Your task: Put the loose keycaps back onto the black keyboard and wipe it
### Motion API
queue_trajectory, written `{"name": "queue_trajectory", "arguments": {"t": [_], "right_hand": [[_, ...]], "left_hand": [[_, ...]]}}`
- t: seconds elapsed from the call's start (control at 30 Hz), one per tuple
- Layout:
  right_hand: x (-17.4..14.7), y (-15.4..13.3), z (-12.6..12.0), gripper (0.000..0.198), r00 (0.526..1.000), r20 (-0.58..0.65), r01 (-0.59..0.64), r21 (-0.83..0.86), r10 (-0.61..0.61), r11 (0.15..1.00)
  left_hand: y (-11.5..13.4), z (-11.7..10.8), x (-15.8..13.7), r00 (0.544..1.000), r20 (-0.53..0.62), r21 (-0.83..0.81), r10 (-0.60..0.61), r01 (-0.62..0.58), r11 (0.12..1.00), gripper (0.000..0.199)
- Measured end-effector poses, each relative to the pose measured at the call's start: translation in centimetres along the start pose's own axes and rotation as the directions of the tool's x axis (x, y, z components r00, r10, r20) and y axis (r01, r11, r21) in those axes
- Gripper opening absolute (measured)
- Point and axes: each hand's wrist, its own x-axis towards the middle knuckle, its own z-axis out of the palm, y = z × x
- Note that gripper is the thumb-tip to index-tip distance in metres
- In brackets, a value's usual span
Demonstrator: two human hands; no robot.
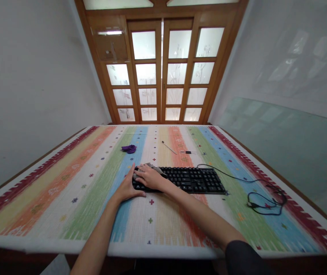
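A black keyboard lies on the striped tablecloth, its long side toward me. My left hand grips its left end, with the thumb along the front edge and the fingers up the side. My right hand reaches across and presses a crumpled grey cloth onto the keys at the left end. Its fingers are bent over the cloth and partly hide it. The keys under the hand and cloth cannot be seen.
Beyond the keyboard lie a purple bundle, a thin stick with a dark tip and a small black-handled item. The keyboard's cable coils at the right. Walls flank the table; wooden glazed doors stand behind.
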Motion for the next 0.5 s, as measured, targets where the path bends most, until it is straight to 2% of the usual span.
{"name": "queue_trajectory", "arguments": {"t": [0.17, 0.33, 0.5], "right_hand": [[-1.5, 0.6, 0.3, 0.033, 0.997, 0.056, 0.049, 0.01, -0.05, 0.999], [-3.2, 0.5, -0.2, 0.05, 0.991, 0.066, 0.112, 0.047, -0.115, 0.993], [-4.6, -0.5, -0.9, 0.043, 0.978, 0.064, 0.191, 0.118, -0.2, 0.974]], "left_hand": [[-0.1, 0.0, 0.1, 1.0, 0.007, 0.022, -0.02, 0.02, 1.0, 0.14], [-0.3, 0.0, 0.2, 1.0, 0.007, 0.032, -0.018, 0.017, 0.999, 0.141], [0.0, 0.0, 0.1, 1.0, -0.015, 0.025, 0.012, -0.012, 1.0, 0.133]]}}
